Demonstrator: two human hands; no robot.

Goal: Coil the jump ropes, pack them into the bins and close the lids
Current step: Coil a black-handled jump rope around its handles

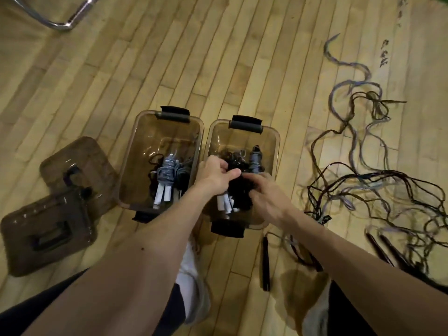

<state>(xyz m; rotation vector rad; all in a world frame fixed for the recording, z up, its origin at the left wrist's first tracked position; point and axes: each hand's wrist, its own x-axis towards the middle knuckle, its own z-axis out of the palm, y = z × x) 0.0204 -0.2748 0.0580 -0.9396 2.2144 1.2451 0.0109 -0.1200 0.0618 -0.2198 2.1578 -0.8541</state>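
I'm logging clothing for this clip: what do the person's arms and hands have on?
Nothing. The left hand and right hand are bare, with no gloves, rings or watch showing; the left forearm and right forearm show no sleeves up to the frame's edge.

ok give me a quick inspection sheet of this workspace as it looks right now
surface: wooden floor
job's things: left bin and right bin open, side by side, coiled ropes in both; two lids on the floor to their left; loose ropes tangled at right
clutter: nothing seen
grippers: left hand and right hand both grip a black coiled rope at the right bin
cables: nothing seen
surroundings: chrome tube frame top left
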